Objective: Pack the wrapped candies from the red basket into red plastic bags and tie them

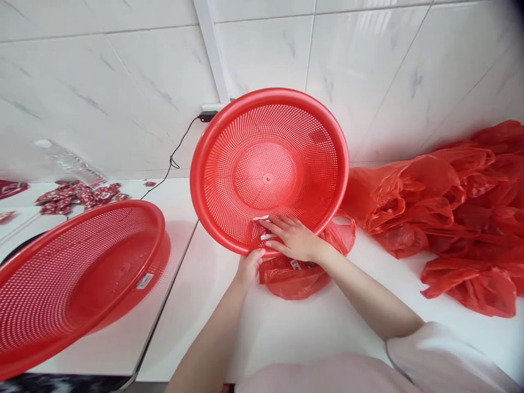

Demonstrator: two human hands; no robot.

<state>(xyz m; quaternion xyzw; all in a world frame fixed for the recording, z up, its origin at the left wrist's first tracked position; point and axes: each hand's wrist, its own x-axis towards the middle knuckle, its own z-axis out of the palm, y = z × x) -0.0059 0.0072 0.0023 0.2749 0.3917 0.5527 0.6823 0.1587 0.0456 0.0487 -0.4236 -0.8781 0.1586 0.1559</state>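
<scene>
A red perforated plastic basket (268,155) is tilted on its side with its mouth toward me. My left hand (249,268) is closed at its lower rim; part of the fingers is hidden. My right hand (295,240) reaches over the rim, its fingers stretched out on a few small red-and-white packets (263,232) against the inner wall. Directly below the rim lies a red plastic bag (292,281) with some packets showing in its mouth.
A second red basket (117,256) leans at the left. Small red packets (77,195) and a clear plastic bottle (76,162) lie behind it. A black cable (176,153) runs along the tiled wall. Several filled red bags (446,202) are heaped at the right.
</scene>
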